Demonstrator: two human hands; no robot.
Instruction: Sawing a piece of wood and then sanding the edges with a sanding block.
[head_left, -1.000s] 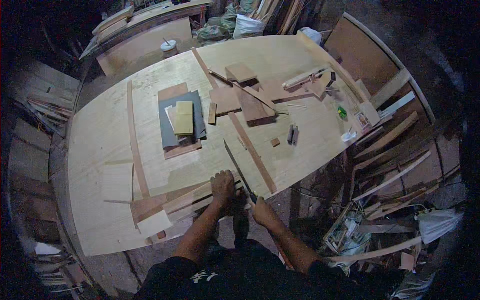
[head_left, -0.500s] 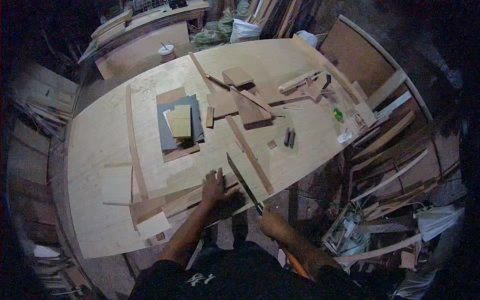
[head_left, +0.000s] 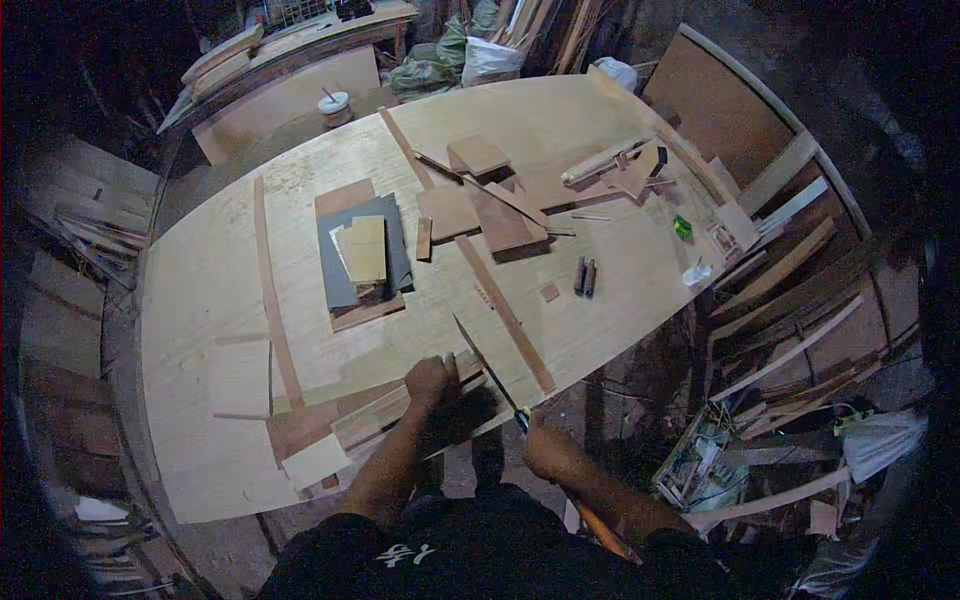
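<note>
In my right hand [head_left: 552, 450], closed around its grip, is a long thin handsaw [head_left: 486, 366]. Its blade points away over the near edge of the worktable [head_left: 200, 290], and an orange handle [head_left: 605, 532] shows below my forearm. My left hand [head_left: 430, 382] is closed over a narrow wooden board [head_left: 372, 412] at that edge, just left of the blade. Shadow hides the far end of this board and whether the saw teeth touch it. Beneath the board lies a brown flat panel [head_left: 305, 435], with a pale square piece [head_left: 316, 461] beside it.
Stacked wood blocks [head_left: 368, 250] rest on a dark grey sheet [head_left: 335, 275]. Brown offcuts [head_left: 510, 225] lie mid-table, with two dark cylinders [head_left: 585, 277] to their right. Strips [head_left: 505, 315] cross the tabletop. Scrap timber [head_left: 785, 345] and a crate [head_left: 705, 465] stand at the right.
My left hand's fingers, spread before, have curled in over the board. The saw, in my right hand, has hardly moved; the view has shifted slightly.
</note>
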